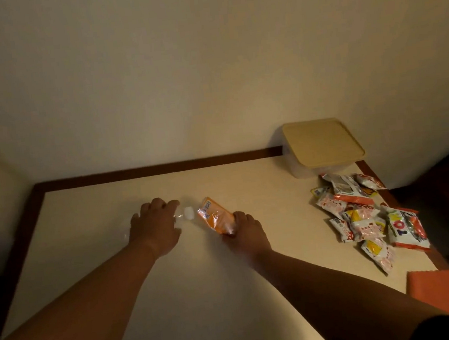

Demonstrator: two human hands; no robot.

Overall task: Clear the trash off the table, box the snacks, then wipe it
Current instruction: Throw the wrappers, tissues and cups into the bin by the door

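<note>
Trash is what we have under our fingers now: a clear plastic bottle (179, 217) lying on its side with a white cap (189, 213), and just beside it a crumpled orange plastic wrapper (213, 216), both near the middle of the pale table with the dark wooden border (203, 296). Our left hand (154, 228) lies over the body of the bottle, fingers curled down round it, so that only the neck and a glint of the far end show. Our right hand (248, 233) holds the near end of the wrapper, fingers bent round it; the fingertips themselves are hidden, so we cannot tell how firm the hold is.

We judge this to be the opening step, gathering the rubbish. To do it well we should close fully on both pieces before lifting. The bottle looks light and slippery and could roll or squirt out of a loose hold, so we would wrap it at the middle rather than the neck. The wrapper is thin and will crush, so we would bunch it into the palm.

Well apart to the right, the heap of red, white and yellow snack packets (361, 216) lies by the translucent box with the beige lid (323, 143), which is closed. The folded orange cloth (438, 294) waits at the near right edge.
</note>
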